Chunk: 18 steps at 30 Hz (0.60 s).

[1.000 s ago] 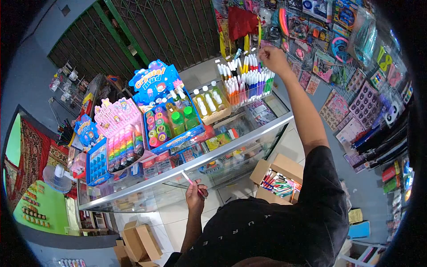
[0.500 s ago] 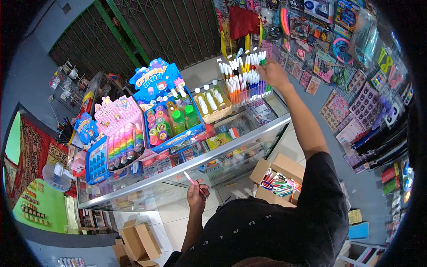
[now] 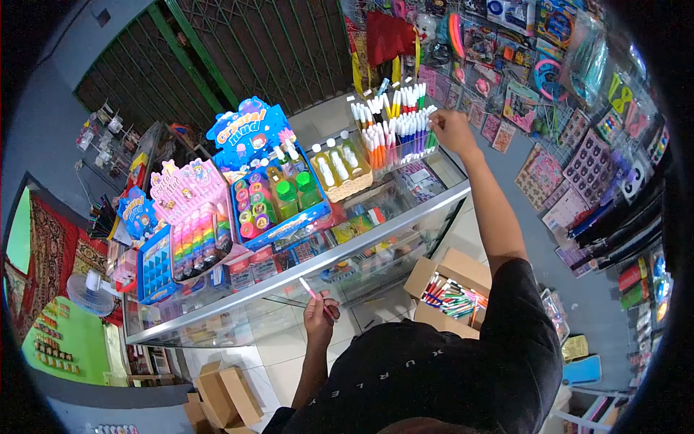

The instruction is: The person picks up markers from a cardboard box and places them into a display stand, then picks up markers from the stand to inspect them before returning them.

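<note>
My left hand [image 3: 318,309] is closed around a pink marker [image 3: 309,289] with a white cap, in front of the glass counter's front edge. At the far right end of the counter, a clear rack [image 3: 405,153] holds rows of white-capped markers [image 3: 376,137] grouped by colour: black, red, yellow, green, orange, pink, blue and purple. My right hand [image 3: 454,132] is at this rack's right side, its fingers pinched at the cap of a marker in the end row. The fingers partly hide that marker.
On the glass counter [image 3: 289,283] stand a basket of bottles [image 3: 350,189] and Crystal Mud display boxes [image 3: 285,230]. Below sits a cardboard box of loose markers [image 3: 454,298]; another open cardboard box [image 3: 224,394] is lower left. Packaged goods hang on the right wall.
My right hand has shifted slightly down and outward along the rack's right end, and its fingers have drawn into a pinch. The left hand keeps the pink marker in place.
</note>
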Each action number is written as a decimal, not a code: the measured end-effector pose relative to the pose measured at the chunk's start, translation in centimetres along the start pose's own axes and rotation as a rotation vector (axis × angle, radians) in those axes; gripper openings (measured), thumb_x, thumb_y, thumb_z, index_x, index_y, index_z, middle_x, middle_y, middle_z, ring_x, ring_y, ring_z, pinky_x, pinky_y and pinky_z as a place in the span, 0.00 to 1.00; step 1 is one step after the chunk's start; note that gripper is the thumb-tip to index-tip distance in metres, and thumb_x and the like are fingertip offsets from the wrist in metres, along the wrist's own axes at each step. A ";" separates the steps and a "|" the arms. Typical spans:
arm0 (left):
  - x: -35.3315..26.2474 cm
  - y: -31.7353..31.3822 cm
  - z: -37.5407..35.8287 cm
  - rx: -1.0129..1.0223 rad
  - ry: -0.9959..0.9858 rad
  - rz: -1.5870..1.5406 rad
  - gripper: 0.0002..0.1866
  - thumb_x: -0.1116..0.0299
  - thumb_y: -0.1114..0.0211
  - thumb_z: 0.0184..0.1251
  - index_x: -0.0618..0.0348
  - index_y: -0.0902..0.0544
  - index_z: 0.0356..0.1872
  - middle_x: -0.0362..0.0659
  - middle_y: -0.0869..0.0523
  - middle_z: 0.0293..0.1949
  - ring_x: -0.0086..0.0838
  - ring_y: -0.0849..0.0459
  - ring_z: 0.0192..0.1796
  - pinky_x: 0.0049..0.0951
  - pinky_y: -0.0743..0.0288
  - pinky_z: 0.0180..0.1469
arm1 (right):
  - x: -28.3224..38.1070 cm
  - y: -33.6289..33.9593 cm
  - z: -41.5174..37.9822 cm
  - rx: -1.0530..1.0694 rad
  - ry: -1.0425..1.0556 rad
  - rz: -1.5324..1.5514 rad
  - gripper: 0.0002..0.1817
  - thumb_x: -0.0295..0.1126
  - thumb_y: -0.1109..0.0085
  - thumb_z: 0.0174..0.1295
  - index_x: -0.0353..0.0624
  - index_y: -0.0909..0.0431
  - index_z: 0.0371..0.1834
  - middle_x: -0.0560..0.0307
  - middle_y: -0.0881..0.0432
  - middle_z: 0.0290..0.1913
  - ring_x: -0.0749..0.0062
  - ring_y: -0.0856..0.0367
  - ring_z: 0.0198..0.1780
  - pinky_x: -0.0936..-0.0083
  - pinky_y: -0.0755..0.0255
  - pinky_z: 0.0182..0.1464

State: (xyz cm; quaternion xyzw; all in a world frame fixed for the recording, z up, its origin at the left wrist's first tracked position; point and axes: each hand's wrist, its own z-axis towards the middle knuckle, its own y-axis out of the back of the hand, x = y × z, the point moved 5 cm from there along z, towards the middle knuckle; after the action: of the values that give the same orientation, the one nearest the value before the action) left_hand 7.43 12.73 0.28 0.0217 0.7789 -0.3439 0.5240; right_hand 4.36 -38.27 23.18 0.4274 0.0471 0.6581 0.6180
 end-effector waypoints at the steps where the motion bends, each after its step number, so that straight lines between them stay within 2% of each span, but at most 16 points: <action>1: 0.0 -0.1 0.1 0.004 -0.002 -0.003 0.17 0.58 0.50 0.77 0.62 0.27 0.51 0.44 0.16 0.28 0.26 0.23 0.21 0.27 0.30 0.27 | 0.4 0.0 0.2 -0.010 0.014 -0.003 0.06 0.24 0.36 0.50 0.36 0.18 0.31 0.45 0.17 0.26 0.55 0.16 0.30 0.66 0.24 0.37; 10: 0.2 -0.7 0.0 0.022 0.013 -0.016 0.17 0.58 0.51 0.77 0.62 0.26 0.51 0.45 0.16 0.28 0.26 0.23 0.22 0.27 0.29 0.27 | 1.4 0.1 0.6 -0.030 -0.023 -0.035 0.05 0.24 0.40 0.50 0.36 0.17 0.28 0.41 0.18 0.27 0.51 0.16 0.30 0.64 0.23 0.38; 16: 0.5 0.2 -0.1 0.020 0.018 -0.010 0.17 0.58 0.52 0.78 0.62 0.26 0.51 0.45 0.16 0.28 0.27 0.23 0.22 0.26 0.30 0.27 | 2.0 0.5 1.3 -0.124 -0.029 -0.050 0.05 0.25 0.43 0.51 0.36 0.18 0.27 0.42 0.17 0.27 0.48 0.16 0.32 0.63 0.23 0.40; 18: 0.5 0.0 -0.1 0.023 0.021 -0.034 0.17 0.58 0.52 0.78 0.62 0.26 0.51 0.45 0.16 0.28 0.27 0.23 0.22 0.26 0.30 0.27 | 1.8 0.6 1.2 -0.088 0.000 -0.038 0.05 0.25 0.42 0.51 0.36 0.17 0.28 0.42 0.17 0.27 0.48 0.16 0.32 0.62 0.23 0.39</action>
State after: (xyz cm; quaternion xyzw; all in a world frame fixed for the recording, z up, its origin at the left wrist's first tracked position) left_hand 7.11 12.61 -0.10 0.0184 0.7806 -0.3615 0.5095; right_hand 4.92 -37.45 25.20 0.3988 0.0261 0.6477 0.6487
